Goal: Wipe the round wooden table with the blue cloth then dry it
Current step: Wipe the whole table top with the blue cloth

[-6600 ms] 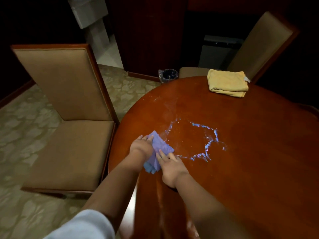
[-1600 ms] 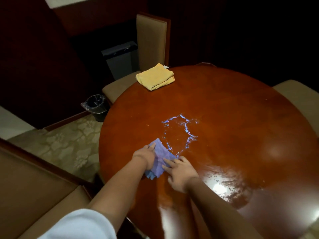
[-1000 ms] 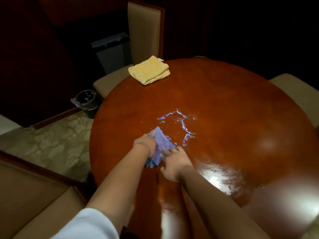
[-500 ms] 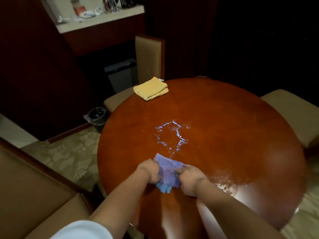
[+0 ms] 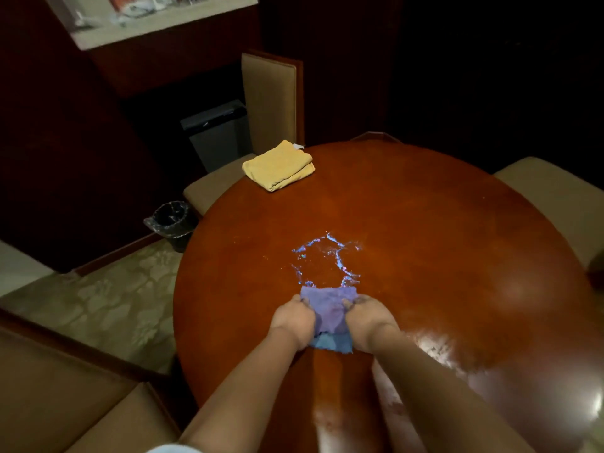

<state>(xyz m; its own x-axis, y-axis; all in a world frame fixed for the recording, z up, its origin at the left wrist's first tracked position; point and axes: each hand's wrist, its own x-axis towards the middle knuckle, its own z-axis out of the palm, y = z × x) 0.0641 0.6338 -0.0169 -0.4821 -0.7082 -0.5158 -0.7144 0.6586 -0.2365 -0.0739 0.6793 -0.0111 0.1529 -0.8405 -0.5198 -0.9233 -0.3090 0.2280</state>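
So both hands, left (image 5: 293,320) and right (image 5: 366,318), have their grip bunched on the blue cloth (image 5: 327,310), which lies on the round wooden desk (image 5: 441,243) just short of the puddle (image 5: 327,259). It looks soft, light and floppy, so I'd hold the side edges. Yellow towel (image 5: 278,165) waits at the far rim.

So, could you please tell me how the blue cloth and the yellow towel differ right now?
The blue cloth is gripped between the left hand and the right hand at the near side of the table; the yellow towel lies untouched at the far edge. The blue cloth looks thin and rumpled; the yellow towel is thick and neatly folded. The blue cloth sits beside the glistening wet patch; the yellow towel is well away from it. Both rest on the table.
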